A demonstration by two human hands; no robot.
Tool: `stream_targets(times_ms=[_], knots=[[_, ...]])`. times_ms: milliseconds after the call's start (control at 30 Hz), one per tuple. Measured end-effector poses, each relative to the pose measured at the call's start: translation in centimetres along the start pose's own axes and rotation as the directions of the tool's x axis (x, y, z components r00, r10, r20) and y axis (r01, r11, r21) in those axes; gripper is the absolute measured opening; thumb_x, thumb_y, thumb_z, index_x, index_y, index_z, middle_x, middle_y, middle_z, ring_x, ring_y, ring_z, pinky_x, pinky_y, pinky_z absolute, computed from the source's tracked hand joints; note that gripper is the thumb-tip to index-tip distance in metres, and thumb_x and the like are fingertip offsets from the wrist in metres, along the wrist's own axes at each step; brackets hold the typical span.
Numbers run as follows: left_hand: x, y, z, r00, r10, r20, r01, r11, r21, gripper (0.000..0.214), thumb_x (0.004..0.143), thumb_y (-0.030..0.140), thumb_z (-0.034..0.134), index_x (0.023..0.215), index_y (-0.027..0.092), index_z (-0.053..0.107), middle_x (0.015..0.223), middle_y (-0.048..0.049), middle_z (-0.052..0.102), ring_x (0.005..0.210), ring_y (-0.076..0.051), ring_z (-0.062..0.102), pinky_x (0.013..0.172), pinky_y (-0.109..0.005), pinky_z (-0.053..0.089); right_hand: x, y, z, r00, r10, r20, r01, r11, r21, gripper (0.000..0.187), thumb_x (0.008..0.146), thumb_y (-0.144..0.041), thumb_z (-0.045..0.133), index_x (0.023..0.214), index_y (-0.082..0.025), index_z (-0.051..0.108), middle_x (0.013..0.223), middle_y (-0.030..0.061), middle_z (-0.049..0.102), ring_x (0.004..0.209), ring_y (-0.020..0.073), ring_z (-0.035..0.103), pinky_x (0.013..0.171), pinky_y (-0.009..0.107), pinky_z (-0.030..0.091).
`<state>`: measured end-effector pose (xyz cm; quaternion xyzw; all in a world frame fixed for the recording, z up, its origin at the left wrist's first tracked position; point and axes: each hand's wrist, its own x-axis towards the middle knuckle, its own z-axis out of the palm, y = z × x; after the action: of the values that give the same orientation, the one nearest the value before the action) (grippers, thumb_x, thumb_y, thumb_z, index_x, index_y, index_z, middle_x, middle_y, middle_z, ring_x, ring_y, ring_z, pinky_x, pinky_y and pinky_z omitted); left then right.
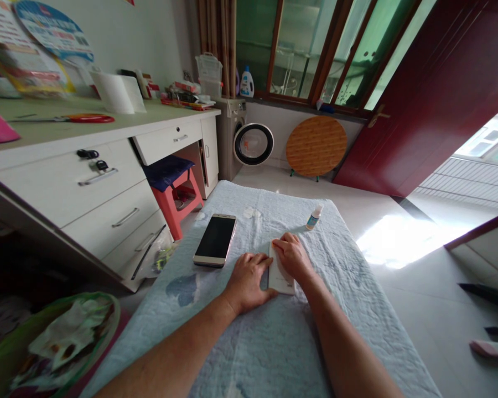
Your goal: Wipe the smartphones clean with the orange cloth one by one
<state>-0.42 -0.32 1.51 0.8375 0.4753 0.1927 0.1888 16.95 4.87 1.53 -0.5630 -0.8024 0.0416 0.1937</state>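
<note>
A thin white rectangular slab (280,279), phone-sized with faint small print near its lower right corner, lies flat on the quilted light-blue cloth (249,348). My left hand (249,281) holds its left side, thumb at the near end and fingers along the edge. On the slab's far part, my right hand (291,255) presses down with bent, closed fingers; whatever may be under them is hidden. To the left, a smartphone (216,240) with a dark screen lies face up. A small spray bottle (314,218) with a blue label stands beyond my right hand.
A white desk (108,190) with drawers runs along the left, a pink stool (178,193) under it. At lower left stands a basket (115,309). A washing machine (228,132) with its door open and a folded round table (316,146) are at the back.
</note>
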Motion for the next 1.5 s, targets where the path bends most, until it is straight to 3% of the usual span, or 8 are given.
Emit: stream_targets(times_ms=[233, 633, 800, 1000, 1200, 1500], knots=[[0.0, 0.0, -0.1, 1.000, 0.009, 0.001, -0.009, 1.000, -0.003, 0.068, 0.063, 0.047, 0.075, 0.124, 0.024, 0.054, 0.121, -0.0037, 0.057, 0.107, -0.030, 0.049, 0.096, -0.041, 0.037, 0.4, -0.6, -0.2, 0.999, 0.010, 0.032, -0.007, 0.995, -0.097, 0.028, 0.095, -0.029, 0.043, 0.096, -0.024, 0.071, 0.088, 0.0046, 0.058, 0.084, 0.0173, 0.047, 0.076, 0.026, 0.033], [0.1, -0.1, 0.1, 1.000, 0.021, -0.019, -0.021, 1.000, -0.004, 0.071, 0.064, 0.051, 0.073, 0.127, 0.025, 0.053, 0.122, -0.0049, 0.056, 0.107, -0.030, 0.049, 0.096, -0.041, 0.037, -0.7, 1.3, -1.3, 0.991, 0.133, 0.024, -0.127, 0.977, -0.172, 0.031, 0.094, -0.028, 0.043, 0.080, -0.021, 0.070, 0.081, 0.0048, 0.057, 0.078, 0.0164, 0.046, 0.074, 0.026, 0.031], [0.0, -0.2, 0.2, 1.000, 0.019, -0.022, -0.019, 1.000, -0.012, 0.071, 0.063, 0.049, 0.074, 0.126, 0.025, 0.053, 0.122, -0.0043, 0.057, 0.107, -0.029, 0.049, 0.096, -0.041, 0.038, -0.9, 1.3, -1.0, 0.986, 0.166, 0.008, -0.162, 0.973, -0.165, 0.030, 0.094, -0.026, 0.043, 0.084, -0.019, 0.069, 0.082, 0.0056, 0.057, 0.081, 0.0170, 0.046, 0.077, 0.026, 0.031], [0.1, -0.2, 0.3, 1.000, 0.009, -0.015, -0.009, 1.000, -0.016, 0.072, 0.063, 0.050, 0.075, 0.127, 0.025, 0.053, 0.121, -0.0038, 0.058, 0.108, -0.029, 0.049, 0.096, -0.041, 0.037, -0.4, -0.2, -0.4, 0.995, 0.090, 0.045, -0.082, 0.986, -0.145, 0.028, 0.096, -0.024, 0.039, 0.091, -0.019, 0.067, 0.088, 0.0060, 0.056, 0.084, 0.0173, 0.047, 0.078, 0.026, 0.031], [0.0, -0.1, 0.0, 1.000, 0.004, -0.011, -0.005, 0.999, -0.033, 0.069, 0.063, 0.046, 0.075, 0.125, 0.026, 0.054, 0.122, -0.0027, 0.059, 0.107, -0.029, 0.050, 0.095, -0.041, 0.038, 0.1, -1.1, -0.3, 0.996, 0.010, 0.092, 0.003, 0.990, -0.140, 0.019, 0.090, -0.018, 0.047, 0.093, -0.020, 0.065, 0.093, 0.0056, 0.056, 0.084, 0.0181, 0.045, 0.076, 0.026, 0.032], [0.0, -0.1, -0.2, 0.999, -0.010, -0.041, 0.005, 0.994, -0.107, 0.067, 0.059, 0.048, 0.079, 0.117, 0.024, 0.056, 0.113, -0.0023, 0.064, 0.103, -0.029, 0.053, 0.092, -0.039, 0.039, -0.5, -0.5, -1.0, 0.985, -0.103, 0.141, 0.088, 0.990, 0.108, 0.027, 0.093, -0.023, 0.047, 0.085, -0.022, 0.072, 0.085, 0.0028, 0.057, 0.081, 0.0138, 0.048, 0.079, 0.025, 0.035]])
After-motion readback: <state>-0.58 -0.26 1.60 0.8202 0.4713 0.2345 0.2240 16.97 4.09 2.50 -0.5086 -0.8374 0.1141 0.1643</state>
